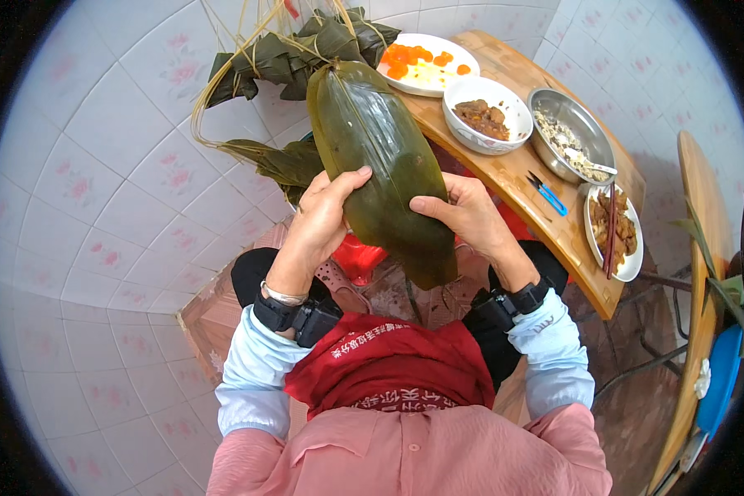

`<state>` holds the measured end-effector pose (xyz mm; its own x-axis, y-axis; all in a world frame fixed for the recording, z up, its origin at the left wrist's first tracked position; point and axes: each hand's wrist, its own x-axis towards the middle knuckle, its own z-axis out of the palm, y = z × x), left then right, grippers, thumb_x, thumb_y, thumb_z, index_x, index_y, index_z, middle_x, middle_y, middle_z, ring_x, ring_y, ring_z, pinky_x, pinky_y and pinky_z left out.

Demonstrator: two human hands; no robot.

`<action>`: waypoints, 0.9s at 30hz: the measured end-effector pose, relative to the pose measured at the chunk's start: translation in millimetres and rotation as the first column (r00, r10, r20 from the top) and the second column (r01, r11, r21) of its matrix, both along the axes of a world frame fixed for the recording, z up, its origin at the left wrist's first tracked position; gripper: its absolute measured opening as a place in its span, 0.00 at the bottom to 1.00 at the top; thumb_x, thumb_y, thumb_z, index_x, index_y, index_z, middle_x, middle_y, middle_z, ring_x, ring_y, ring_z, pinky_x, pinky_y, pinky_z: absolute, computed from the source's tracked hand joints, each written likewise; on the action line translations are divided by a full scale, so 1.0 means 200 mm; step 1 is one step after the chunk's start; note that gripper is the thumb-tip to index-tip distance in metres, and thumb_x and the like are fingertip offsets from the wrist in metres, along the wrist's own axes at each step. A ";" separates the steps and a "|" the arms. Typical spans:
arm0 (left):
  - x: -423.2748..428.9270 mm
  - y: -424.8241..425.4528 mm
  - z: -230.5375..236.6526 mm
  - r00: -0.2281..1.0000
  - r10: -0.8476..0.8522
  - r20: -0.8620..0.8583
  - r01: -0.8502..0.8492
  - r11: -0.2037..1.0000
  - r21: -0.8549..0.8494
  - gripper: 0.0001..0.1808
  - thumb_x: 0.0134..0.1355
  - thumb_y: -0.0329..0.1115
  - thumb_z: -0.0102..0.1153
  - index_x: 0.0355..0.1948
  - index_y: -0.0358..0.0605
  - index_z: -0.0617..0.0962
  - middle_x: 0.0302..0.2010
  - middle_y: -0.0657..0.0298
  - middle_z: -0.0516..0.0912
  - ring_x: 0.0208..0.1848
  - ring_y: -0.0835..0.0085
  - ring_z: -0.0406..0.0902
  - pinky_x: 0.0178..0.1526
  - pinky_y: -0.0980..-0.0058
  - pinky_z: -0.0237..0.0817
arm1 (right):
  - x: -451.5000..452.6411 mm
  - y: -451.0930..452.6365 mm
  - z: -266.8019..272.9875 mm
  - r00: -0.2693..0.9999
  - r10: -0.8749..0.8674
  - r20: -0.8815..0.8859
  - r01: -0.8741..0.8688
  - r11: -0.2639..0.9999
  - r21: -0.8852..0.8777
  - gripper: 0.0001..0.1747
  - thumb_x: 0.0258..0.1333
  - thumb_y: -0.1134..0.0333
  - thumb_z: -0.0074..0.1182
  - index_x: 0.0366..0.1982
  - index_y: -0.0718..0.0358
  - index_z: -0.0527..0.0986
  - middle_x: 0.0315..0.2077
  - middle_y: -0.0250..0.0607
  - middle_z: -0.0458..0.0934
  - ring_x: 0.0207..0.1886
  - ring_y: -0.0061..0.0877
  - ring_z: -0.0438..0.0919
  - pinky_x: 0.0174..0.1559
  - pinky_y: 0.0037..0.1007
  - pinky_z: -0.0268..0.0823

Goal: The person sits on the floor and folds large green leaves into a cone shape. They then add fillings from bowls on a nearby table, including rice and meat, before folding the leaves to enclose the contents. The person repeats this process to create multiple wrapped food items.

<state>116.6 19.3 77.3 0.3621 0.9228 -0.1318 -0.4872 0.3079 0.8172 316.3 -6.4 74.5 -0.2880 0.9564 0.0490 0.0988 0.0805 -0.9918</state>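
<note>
Both my hands hold broad green bamboo leaves [378, 155], overlapped and spread flat in front of me. My left hand [328, 214] grips their left edge, thumb on top and fingers behind. At the right edge, my right hand [468, 211] pinches them the same way, its fingers mostly hidden beneath. Beyond the leaf tips hangs a bunch of tied leaf-wrapped dumplings [291, 56] with pale strings. More loose leaves [279, 161] lie left of the held ones, partly covered by them.
A wooden table [471, 167] at right bears a plate of orange egg yolks [418, 62], a bowl of brown meat [487, 118], a steel basin of pale filling [573, 133], blue thread snips [549, 193], and a meat dish [623, 239] with chopsticks [610, 229]. A tiled wall [124, 204] stands left.
</note>
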 end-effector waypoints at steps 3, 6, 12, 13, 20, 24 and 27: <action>-0.01 0.00 0.00 0.996 -0.061 0.071 0.059 0.998 0.022 0.16 0.60 0.33 0.55 0.47 0.35 0.73 0.44 0.60 0.78 0.43 0.75 0.76 0.46 0.75 0.67 | -0.02 -0.01 0.00 0.998 -0.030 -0.055 0.028 0.999 -0.040 0.12 0.53 0.72 0.55 0.40 0.69 0.76 0.32 0.31 0.79 0.35 0.13 0.73 0.38 0.21 0.68; 0.02 -0.03 -0.01 0.997 -0.069 -0.021 0.072 0.978 0.194 0.16 0.60 0.32 0.54 0.47 0.35 0.73 0.44 0.61 0.78 0.43 0.75 0.76 0.47 0.75 0.67 | -0.03 -0.01 -0.02 0.996 -0.035 -0.086 0.032 0.999 -0.036 0.12 0.53 0.72 0.56 0.40 0.68 0.76 0.33 0.31 0.79 0.35 0.13 0.73 0.38 0.21 0.68; 0.00 -0.02 -0.02 0.997 -0.040 -0.061 0.051 0.981 0.189 0.14 0.61 0.30 0.53 0.47 0.35 0.74 0.44 0.62 0.78 0.42 0.75 0.76 0.47 0.76 0.66 | -0.05 0.01 -0.09 0.989 -0.080 -0.124 0.079 0.997 -0.015 0.12 0.53 0.72 0.56 0.40 0.69 0.75 0.33 0.32 0.79 0.35 0.14 0.74 0.38 0.21 0.68; 0.00 -0.02 -0.03 0.998 -0.037 -0.059 0.047 0.982 0.185 0.14 0.61 0.30 0.53 0.47 0.35 0.74 0.45 0.62 0.78 0.42 0.75 0.75 0.47 0.76 0.66 | -0.05 0.01 -0.09 0.987 -0.085 -0.137 0.084 0.996 -0.014 0.12 0.53 0.72 0.56 0.40 0.70 0.75 0.33 0.32 0.79 0.35 0.14 0.74 0.38 0.21 0.68; -0.07 -0.01 -0.04 0.997 -0.064 0.031 0.061 0.993 0.102 0.17 0.60 0.28 0.51 0.51 0.35 0.71 0.49 0.57 0.76 0.49 0.67 0.74 0.53 0.69 0.65 | -0.04 -0.01 -0.13 0.994 -0.054 -0.099 0.055 0.998 0.008 0.09 0.57 0.69 0.52 0.35 0.69 0.75 0.26 0.27 0.76 0.29 0.10 0.69 0.31 0.19 0.64; -0.07 -0.04 -0.03 0.997 -0.021 0.075 0.019 0.999 0.036 0.18 0.60 0.28 0.51 0.51 0.35 0.71 0.48 0.56 0.76 0.49 0.65 0.74 0.53 0.67 0.65 | -0.05 -0.03 -0.12 0.997 -0.044 -0.066 0.046 0.998 0.040 0.08 0.56 0.69 0.54 0.29 0.68 0.74 0.23 0.24 0.73 0.27 0.09 0.68 0.29 0.18 0.63; -0.05 -0.06 -0.03 0.997 -0.034 0.063 0.026 0.992 0.125 0.16 0.60 0.28 0.52 0.49 0.35 0.72 0.47 0.60 0.77 0.49 0.70 0.73 0.52 0.71 0.65 | -0.05 -0.03 -0.14 0.994 -0.078 -0.078 0.079 0.997 0.009 0.08 0.54 0.69 0.56 0.26 0.66 0.73 0.21 0.23 0.72 0.26 0.08 0.67 0.28 0.18 0.62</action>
<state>105.6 7.7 71.6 0.3942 0.9190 0.0079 -0.5326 0.2214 0.8169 305.4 -11.9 46.1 -0.2073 0.9750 0.0801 0.0286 0.0879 -0.9957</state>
